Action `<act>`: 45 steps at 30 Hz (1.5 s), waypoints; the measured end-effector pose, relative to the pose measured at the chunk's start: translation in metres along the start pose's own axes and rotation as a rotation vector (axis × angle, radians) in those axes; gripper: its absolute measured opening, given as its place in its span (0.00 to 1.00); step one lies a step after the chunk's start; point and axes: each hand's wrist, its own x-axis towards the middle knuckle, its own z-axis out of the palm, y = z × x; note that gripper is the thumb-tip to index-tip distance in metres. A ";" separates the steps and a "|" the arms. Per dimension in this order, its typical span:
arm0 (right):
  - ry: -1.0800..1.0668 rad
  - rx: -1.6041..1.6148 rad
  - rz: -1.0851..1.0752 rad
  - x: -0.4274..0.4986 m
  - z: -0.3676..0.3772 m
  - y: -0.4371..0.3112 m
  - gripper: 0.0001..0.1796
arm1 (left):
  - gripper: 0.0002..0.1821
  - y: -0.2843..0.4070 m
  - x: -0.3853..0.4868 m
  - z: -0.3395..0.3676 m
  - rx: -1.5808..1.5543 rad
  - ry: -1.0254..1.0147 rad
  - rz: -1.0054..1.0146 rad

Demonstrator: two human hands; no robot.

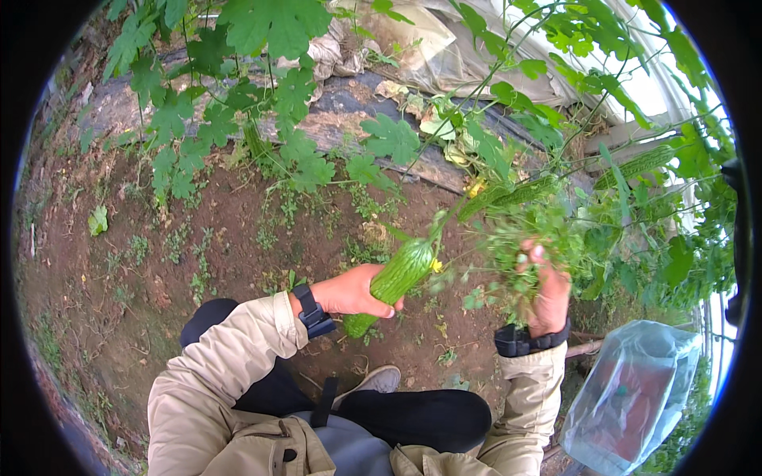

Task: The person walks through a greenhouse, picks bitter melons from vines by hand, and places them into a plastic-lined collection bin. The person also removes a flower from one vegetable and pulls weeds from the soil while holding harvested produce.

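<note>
My left hand [357,291] is closed around a large green bitter melon [403,271], which slants up to the right over the soil. Its stem end points towards a vine. My right hand [547,291] grips a bunch of leafy green weeds [524,244], blurred at its edges; the fingers are partly hidden by the leaves. Just above that bunch, more bitter melons [527,191] hang on the vine, near a yellow flower [476,187]. A further bitter melon [637,166] hangs at the right.
A clear plastic bag [631,392] with something reddish inside stands at the lower right. Lobed vine leaves [274,27] hang at the upper left. Black plastic film [345,98] lies along the bed behind, before pale sheeting [417,41]. Small weeds [202,262] grow from brown soil.
</note>
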 end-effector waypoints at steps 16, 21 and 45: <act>-0.741 -0.916 -0.011 -0.047 -0.029 0.164 0.14 | 0.10 0.085 -0.092 -0.060 0.136 1.054 0.291; -1.246 -1.165 -0.874 -0.070 0.051 0.127 0.20 | 0.12 0.100 -0.141 -0.069 0.281 1.272 0.247; -0.844 -1.190 -0.842 0.026 0.089 0.193 0.11 | 0.11 0.091 -0.138 -0.088 0.344 1.248 0.310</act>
